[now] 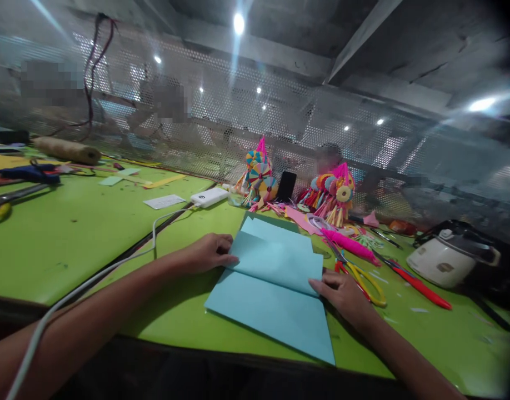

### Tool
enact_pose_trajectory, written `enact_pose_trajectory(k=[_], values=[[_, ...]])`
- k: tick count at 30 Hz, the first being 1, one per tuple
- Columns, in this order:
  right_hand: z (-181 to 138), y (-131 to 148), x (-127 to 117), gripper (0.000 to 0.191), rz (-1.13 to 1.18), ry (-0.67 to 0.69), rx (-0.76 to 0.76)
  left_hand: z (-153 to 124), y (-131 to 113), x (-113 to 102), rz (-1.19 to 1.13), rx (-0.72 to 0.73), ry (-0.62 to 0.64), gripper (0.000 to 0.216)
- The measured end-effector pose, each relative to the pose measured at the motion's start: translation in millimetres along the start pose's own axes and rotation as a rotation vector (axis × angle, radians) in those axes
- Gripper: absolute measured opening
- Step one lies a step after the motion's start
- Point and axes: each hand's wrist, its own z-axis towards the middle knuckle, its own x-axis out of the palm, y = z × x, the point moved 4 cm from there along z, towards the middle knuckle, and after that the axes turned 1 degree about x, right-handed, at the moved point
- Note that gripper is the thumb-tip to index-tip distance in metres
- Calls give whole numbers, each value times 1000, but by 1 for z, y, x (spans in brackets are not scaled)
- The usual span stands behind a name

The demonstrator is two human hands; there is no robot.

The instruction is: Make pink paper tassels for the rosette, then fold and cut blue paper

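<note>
A perforated metal panel [221, 125] runs along the back of the room, with bright lamps [239, 24] showing on and above it, and in front of it spreads a lime-green surface [92, 239] split by a dark seam. Light blue paper [275, 250] lies on this surface near its front edge, between the two hands; a line crosses it from one hand towards the other, though whether that is a fold or an overlapping edge I cannot tell. A dark green sheet [294, 223] shows from under its far end. The left hand [216, 251] has its thumb laid over the paper's left side, fingers curled beside the edge, and the right hand [340, 291] pinches the right side, thumb on top. Just beyond the right hand rest scissors [342, 258] with red and yellow handles, a bright pink bundle [349, 244] and a red-handled tool [421, 288]; further right sits a white pot [440, 260] with a dark top. Two colourful tasselled ornaments [260, 176] stand towards the back, a black phone [286, 186] upright between them. To their left lie a white power bank [210, 197], its white cable [125, 256] trailing forward across the left arm, and a small white card [164, 201]
</note>
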Motion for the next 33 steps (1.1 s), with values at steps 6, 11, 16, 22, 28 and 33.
enact_pose_trajectory(k=[6,11,16,22,28,33], values=[[1,-4,1,48,-154,-44,-21,5,10,5,-5,-34,-3,44],[2,-6,3,47,-232,-76,-41,5,9,6,-35,-70,-27,41],[1,-6,6,43,-303,-102,-94,6,9,8,-49,-35,-63,38],[0,-10,7,42,-378,-84,-104,8,15,9,-28,-90,-141,30],[1,-12,8,42,-452,-112,-162,8,16,11,59,-132,-177,28],[1,-12,9,42,-470,-127,-170,9,19,13,73,-88,-166,27]])
